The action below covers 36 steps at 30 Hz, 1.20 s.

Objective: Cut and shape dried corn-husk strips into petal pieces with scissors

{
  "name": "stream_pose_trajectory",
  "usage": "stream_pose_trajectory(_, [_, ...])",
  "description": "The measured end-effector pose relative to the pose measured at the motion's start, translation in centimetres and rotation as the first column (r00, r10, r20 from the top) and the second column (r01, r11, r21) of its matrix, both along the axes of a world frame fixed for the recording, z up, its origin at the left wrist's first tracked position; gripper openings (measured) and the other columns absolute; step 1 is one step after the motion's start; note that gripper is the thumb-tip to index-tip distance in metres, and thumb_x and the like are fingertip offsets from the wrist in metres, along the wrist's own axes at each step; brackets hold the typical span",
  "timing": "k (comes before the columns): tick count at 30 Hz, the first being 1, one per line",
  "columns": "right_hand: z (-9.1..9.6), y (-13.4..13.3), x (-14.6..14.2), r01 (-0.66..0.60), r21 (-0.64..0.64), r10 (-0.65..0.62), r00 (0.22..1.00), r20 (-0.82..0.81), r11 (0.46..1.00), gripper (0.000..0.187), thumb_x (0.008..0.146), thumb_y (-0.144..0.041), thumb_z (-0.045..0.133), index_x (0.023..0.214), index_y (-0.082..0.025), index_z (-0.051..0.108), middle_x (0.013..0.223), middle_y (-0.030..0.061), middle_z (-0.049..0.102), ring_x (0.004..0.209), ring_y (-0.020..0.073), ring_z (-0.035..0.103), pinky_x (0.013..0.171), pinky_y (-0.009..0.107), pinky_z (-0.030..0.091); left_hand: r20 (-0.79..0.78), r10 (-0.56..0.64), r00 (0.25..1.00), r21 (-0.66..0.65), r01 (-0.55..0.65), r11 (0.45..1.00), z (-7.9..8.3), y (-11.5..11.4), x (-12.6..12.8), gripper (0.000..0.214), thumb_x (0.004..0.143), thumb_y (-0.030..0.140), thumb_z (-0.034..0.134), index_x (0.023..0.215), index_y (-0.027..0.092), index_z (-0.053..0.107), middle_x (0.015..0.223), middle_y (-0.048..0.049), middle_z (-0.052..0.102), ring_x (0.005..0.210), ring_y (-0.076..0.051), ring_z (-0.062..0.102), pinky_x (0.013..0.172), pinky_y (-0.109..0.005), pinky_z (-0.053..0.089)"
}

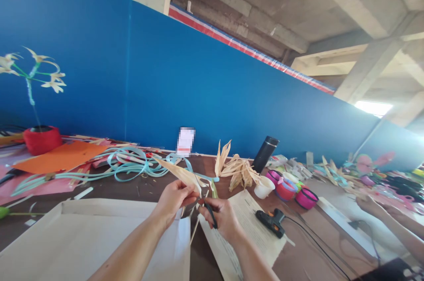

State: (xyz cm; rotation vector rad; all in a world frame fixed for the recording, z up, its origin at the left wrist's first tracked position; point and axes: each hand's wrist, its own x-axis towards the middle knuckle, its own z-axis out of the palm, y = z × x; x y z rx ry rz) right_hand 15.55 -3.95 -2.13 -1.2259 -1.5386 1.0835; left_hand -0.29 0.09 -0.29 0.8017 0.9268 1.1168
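Note:
My left hand [174,199] pinches a long pale dried corn-husk strip [180,174] that slants up to the left. Close beside it, my right hand [221,217] is closed on black-handled scissors [209,211], whose blades meet the husk near my left fingers. Both hands hover above a brown table [132,188], over a large beige envelope [99,232] and a printed paper sheet [251,223].
A pile of dried husks [236,168], a black bottle [265,153], a white cup [264,187] and pink bowls [306,198] stand behind. A black glue gun [270,222] lies right. Blue ribbon [126,161] and a red pot [42,139] are left. Another person's hand [369,205] rests far right.

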Motion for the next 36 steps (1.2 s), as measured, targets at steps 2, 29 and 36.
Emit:
stream_pose_trajectory(2, [0.1, -0.03, -0.03, 0.002, 0.001, -0.002, 1.0, 0.005, 1.0, 0.035, 0.07, -0.044, 0.064, 0.087, -0.013, 0.069, 0.047, -0.0055, 0.04, 0.039, 0.0046, 0.03, 0.037, 0.018, 0.024, -0.003, -0.002, 1.0, 0.002, 0.002, 1.0, -0.1, 0.03, 0.0, 0.025, 0.057, 0.027, 0.075, 0.068, 0.012, 0.058, 0.069, -0.0073, 0.067, 0.068, -0.015, 0.065, 0.064, -0.024, 0.054])
stream_pose_trajectory(29, [-0.15, 0.03, -0.1, -0.003, 0.038, 0.003, 1.0, 0.0, 0.999, 0.043, 0.064, -0.051, 0.065, 0.084, -0.013, 0.07, 0.048, -0.0046, 0.041, 0.043, 0.0059, 0.028, 0.038, 0.019, 0.022, -0.043, -0.018, 0.999, 0.043, 0.02, 0.999, -0.31, 0.11, -0.1, 0.027, 0.063, 0.033, 0.07, 0.073, 0.011, 0.06, 0.07, -0.0083, 0.067, 0.066, -0.014, 0.064, 0.063, -0.023, 0.053])
stream_pose_trajectory(36, [-0.42, 0.05, 0.02, 0.006, 0.0, -0.006, 1.0, -0.005, 1.0, 0.045, 0.063, -0.051, 0.065, 0.086, -0.012, 0.069, 0.048, -0.0048, 0.042, 0.042, 0.005, 0.028, 0.036, 0.018, 0.023, -0.09, -0.005, 0.996, 0.071, 0.012, 0.997, -0.39, 0.26, -0.19, 0.028, 0.061, 0.035, 0.07, 0.07, 0.011, 0.06, 0.067, -0.0079, 0.067, 0.063, -0.014, 0.063, 0.061, -0.023, 0.053])
